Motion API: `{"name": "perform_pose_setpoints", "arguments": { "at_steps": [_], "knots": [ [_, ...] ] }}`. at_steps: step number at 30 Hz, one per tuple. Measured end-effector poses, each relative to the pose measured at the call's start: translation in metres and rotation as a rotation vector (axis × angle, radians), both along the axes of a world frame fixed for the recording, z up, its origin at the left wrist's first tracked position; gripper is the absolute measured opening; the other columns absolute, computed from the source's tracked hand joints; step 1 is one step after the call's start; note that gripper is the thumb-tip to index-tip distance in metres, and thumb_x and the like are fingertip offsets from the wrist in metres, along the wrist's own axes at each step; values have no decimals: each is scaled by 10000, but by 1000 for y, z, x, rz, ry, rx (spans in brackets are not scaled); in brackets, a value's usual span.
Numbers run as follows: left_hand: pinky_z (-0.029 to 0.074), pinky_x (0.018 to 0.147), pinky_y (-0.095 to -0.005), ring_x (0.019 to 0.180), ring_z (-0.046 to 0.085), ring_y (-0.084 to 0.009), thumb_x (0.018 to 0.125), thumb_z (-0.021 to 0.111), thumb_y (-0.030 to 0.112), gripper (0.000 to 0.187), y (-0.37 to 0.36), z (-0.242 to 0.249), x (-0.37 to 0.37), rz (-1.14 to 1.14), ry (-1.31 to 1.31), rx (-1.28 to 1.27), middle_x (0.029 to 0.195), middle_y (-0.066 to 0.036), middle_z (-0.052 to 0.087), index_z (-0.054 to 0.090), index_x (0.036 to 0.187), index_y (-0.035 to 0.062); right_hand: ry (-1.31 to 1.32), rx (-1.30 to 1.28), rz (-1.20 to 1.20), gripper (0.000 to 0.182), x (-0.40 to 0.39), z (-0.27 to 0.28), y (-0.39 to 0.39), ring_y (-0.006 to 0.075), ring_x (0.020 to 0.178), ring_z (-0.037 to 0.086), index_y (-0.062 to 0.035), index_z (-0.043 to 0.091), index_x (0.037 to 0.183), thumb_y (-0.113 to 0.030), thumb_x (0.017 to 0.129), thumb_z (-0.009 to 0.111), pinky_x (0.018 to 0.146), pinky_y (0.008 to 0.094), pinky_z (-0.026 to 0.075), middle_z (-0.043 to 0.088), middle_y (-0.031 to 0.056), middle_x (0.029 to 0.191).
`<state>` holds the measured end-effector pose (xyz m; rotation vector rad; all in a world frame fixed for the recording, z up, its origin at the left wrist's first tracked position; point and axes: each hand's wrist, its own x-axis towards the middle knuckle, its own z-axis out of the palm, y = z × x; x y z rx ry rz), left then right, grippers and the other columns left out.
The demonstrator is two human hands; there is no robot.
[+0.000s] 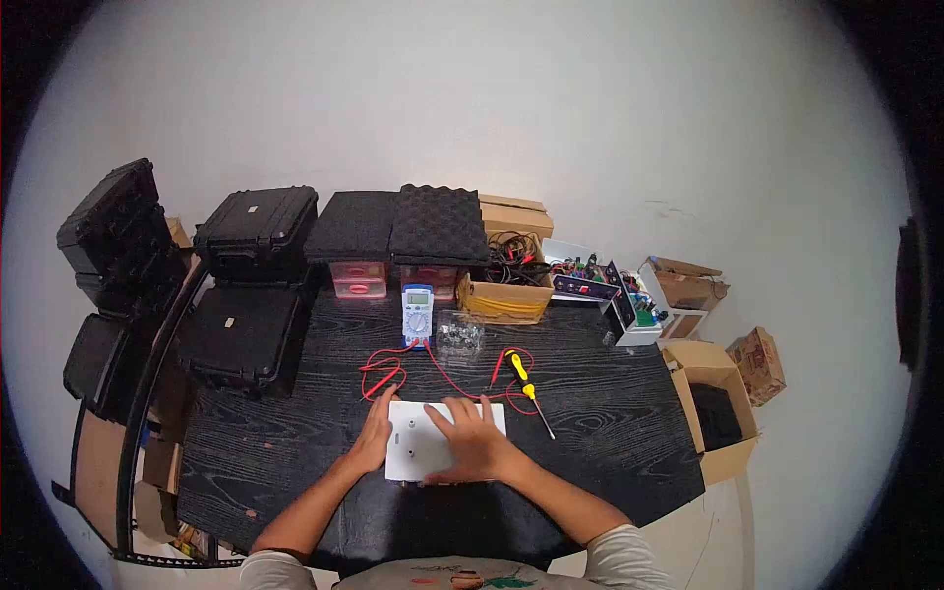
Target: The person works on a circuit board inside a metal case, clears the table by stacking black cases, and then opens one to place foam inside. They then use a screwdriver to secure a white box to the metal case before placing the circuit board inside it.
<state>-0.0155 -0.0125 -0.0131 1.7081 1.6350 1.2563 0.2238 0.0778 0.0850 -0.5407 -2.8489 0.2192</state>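
Observation:
In front of me on the dark table lies a white metal enclosure (pixel 401 464), its flat face up with two small round fittings and a slot. My left hand (pixel 376 436) rests along its left edge, fingers stretched out. My right hand (pixel 476 442) lies over the right part of that face with fingers spread, hiding much of it. A yellow and black screwdriver (pixel 521 374) lies just beyond, to the right. Farther back is a blue and white multimeter (pixel 419 317), with red test leads (pixel 442 372) trailing toward the enclosure.
A clear tray of small metal parts (pixel 461 336) sits beside the multimeter. Black hard cases (pixel 246 334) are stacked at left. Foam-topped drawers (pixel 359 280), a carton of cables (pixel 506 295) and opened electronic units (pixel 629 310) line the back. Another carton (pixel 678 359) stands at right.

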Motion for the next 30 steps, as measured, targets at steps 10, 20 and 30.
{"name": "perform_pose_setpoints", "arguments": {
  "at_steps": [10,20,30],
  "knots": [
    [214,1284,-493,1585,168,-459,503,989,534,1599,-36,48,-10,-286,167,-38,1683,-344,134,41,1648,-55,10,-67,54,1069,-50,11,-1,356,1155,597,46,525,1433,-712,733,804,967,508,477,596,198,1278],
    [248,1275,-505,1568,211,-479,518,977,437,1513,-35,43,-7,-236,275,-20,1662,-360,180,95,1639,-64,-30,-38,156,779,-63,14,15,339,995,650,71,647,1212,-530,746,821,816,423,564,669,185,1049],
    [279,1259,-515,1536,273,-495,502,984,432,1496,-34,38,-7,-202,285,-21,1630,-368,224,124,1618,-70,133,-148,157,777,-59,14,13,363,1000,588,77,611,1165,-452,666,884,858,453,495,588,199,1052]
  ]
}}
